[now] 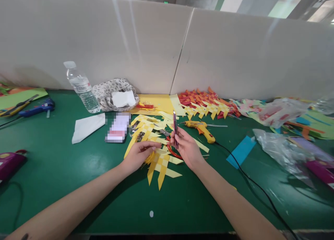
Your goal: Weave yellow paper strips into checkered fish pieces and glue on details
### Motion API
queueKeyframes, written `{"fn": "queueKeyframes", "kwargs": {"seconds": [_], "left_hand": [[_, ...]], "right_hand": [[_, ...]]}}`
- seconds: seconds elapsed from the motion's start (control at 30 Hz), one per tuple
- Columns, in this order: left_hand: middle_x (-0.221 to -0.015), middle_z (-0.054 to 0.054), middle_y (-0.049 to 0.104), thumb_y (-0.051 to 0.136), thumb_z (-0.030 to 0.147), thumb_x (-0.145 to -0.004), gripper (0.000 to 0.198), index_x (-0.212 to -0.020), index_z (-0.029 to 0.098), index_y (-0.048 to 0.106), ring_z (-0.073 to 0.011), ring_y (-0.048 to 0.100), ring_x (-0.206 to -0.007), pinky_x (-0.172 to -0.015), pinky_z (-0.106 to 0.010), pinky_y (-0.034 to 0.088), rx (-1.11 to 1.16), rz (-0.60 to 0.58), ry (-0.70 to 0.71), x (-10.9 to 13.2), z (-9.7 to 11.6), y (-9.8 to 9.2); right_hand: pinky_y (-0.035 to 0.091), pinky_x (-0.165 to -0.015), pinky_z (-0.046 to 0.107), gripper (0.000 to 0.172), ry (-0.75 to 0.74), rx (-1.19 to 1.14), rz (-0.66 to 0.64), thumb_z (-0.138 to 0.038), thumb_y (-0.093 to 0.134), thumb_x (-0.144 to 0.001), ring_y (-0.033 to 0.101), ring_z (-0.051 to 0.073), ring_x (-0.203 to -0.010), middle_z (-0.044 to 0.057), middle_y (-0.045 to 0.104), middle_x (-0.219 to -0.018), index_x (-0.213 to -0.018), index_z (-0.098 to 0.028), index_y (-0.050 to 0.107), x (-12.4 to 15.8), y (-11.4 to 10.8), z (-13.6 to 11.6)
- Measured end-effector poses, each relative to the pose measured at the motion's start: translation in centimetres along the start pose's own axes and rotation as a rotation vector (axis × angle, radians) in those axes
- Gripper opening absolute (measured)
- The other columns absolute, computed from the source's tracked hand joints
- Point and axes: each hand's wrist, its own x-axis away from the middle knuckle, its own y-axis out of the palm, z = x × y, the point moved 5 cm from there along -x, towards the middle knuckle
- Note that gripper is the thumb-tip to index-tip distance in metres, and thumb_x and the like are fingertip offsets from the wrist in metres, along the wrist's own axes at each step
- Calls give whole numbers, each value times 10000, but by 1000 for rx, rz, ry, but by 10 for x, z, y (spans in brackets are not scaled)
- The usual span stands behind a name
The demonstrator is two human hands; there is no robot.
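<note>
Now, mid-frame, the right hand [187, 147] has its grip clamped on a slim dark tool [175, 122], perhaps a pen, long axis running up the frame; yellow woven paper [163, 162] lies below-left, nearer the left hand [139, 154], whose grip I can't read.

Craft workshop, green worktable [117, 217], yellow glue gun [201, 128], blue glue gun [33, 110], woven yellow paper [162, 162]
</note>
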Motion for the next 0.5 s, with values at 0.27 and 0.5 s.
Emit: {"fn": "queueKeyframes", "kwargs": {"seconds": [0.27,0.5], "left_hand": [[-1040,-63,707,576,301,-782,234,-934,181,708,-205,628,-1013,-913,-323,476,20,10,-30,1,1,0],[-1047,-63,705,570,296,-790,237,-938,171,706,-205,625,-1017,-923,-323,469,-12,14,-24,1,2,0]], "right_hand": [[269,-353,182,347,16,40,64,-530,646,-716,372,62,-466,-44,461,-624,-829,-204,609,0,-3,2],[232,-364,191,345,-26,146,52,-520,666,-707,356,50,-454,-22,503,-630,-804,-190,638,4,-3,-2]]}}
